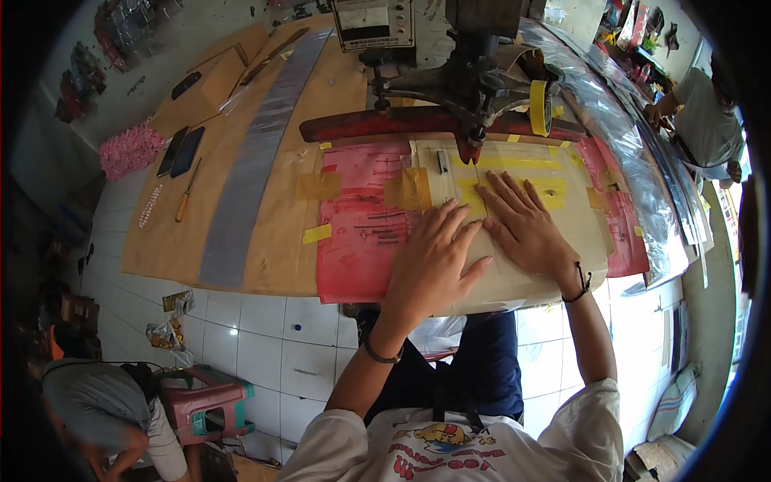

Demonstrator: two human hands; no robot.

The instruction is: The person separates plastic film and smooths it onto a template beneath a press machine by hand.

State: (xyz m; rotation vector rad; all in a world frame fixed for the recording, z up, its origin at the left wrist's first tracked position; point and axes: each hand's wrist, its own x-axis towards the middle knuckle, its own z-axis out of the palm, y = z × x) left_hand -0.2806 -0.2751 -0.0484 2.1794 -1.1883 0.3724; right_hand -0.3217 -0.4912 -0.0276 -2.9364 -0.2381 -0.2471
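Note:
My left hand (434,261) lies flat with its fingers apart, partly over a beige sheet (582,241) and close to the red sheet (353,265) beside it. Flat on the beige sheet rests my right hand (526,229), fingers stretched forward near yellow tape strips (554,191). Neither hand holds anything. Just beyond the fingertips is the pointed red tip (470,151) of a machine, below its long red bar (377,124). Brownish tape (414,189) crosses the edge between the red and beige sheets. A small metal piece (442,161) lies near that edge.
A yellow tape roll (540,108) hangs on the machine. Leftward on the wooden table (281,233) lie a grey strip (249,185), a screwdriver (186,197) and phones (186,151). Clear plastic sheeting (642,193) covers the right side. Other people (108,410) are at lower left and right, near a stool (205,402).

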